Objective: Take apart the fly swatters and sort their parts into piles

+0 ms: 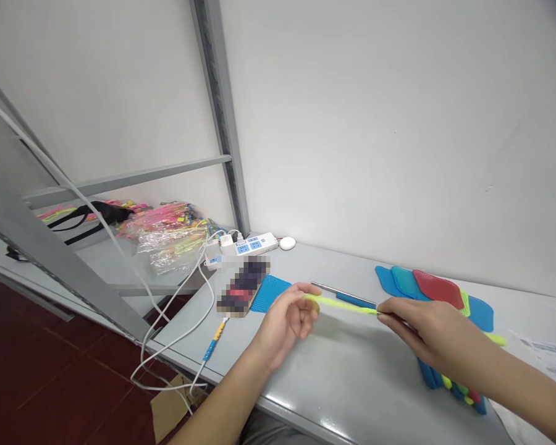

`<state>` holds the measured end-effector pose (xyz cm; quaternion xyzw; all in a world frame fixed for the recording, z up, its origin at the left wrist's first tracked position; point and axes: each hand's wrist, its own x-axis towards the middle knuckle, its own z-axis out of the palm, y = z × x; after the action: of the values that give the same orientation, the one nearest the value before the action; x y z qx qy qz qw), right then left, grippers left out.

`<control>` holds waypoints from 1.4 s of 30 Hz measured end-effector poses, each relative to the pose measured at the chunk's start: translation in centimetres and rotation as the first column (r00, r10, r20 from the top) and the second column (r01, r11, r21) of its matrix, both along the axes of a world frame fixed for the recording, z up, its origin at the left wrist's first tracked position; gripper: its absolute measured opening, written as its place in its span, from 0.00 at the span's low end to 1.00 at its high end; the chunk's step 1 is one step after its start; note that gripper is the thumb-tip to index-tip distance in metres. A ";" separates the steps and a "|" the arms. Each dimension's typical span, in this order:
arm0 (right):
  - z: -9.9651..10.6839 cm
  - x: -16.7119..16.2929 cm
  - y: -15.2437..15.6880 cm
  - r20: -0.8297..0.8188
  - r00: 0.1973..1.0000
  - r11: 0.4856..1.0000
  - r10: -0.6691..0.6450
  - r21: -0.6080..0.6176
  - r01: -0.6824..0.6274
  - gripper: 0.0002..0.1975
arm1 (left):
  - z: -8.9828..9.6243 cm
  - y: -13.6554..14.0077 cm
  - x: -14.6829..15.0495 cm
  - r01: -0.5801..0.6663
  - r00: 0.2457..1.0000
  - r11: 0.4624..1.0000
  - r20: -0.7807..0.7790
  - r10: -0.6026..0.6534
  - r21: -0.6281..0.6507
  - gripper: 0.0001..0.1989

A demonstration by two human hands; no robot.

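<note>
Strip (pixel 340 303), yellow-green, mid-frame

At lower centre, the left hand (pixel 288 318) curls at its left end; whether that grip clamps it, I cannot tell. Right of centre, the right hand (pixel 429 324) pinches its right end.

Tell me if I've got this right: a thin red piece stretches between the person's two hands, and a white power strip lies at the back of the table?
Not quite: the thin piece between the left hand and right hand is yellow-green, not red, as the head view shows. The white power strip does lie at the back of the table.
</note>
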<state>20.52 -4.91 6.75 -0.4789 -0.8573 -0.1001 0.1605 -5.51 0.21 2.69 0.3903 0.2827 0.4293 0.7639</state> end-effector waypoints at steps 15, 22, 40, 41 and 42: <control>-1.3 0.3 -0.4 0.061 0.998 0.967 0.024 -0.255 -0.007 0.15 | -0.8 -0.5 1.1 0.124 0.955 0.979 -0.288 -0.073 0.163 0.23; -1.5 1.3 -1.3 0.344 0.934 0.920 0.100 0.325 -0.219 0.16 | -0.5 -0.5 1.3 0.136 0.989 0.942 -0.013 -0.147 -0.307 0.11; 1.4 -1.3 -0.8 -0.289 0.942 0.838 -0.169 -0.545 -0.017 0.21 | -0.6 -0.8 0.1 -0.337 0.796 0.677 -0.186 0.576 0.655 0.23; 1.4 -1.4 -0.8 -0.292 0.940 0.810 -0.178 -0.585 -0.028 0.21 | -0.6 -1.0 0.2 -0.271 0.829 0.715 -0.222 0.514 0.644 0.26; 1.3 -1.4 -0.6 -0.279 0.943 0.802 -0.181 -0.597 -0.022 0.21 | -0.6 -1.3 0.5 -0.202 0.875 0.783 -0.250 0.414 0.589 0.26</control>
<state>19.14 -5.54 8.02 -0.5505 -0.7863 0.2452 0.1363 -5.05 -1.13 2.08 0.6115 0.3468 0.5321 0.4719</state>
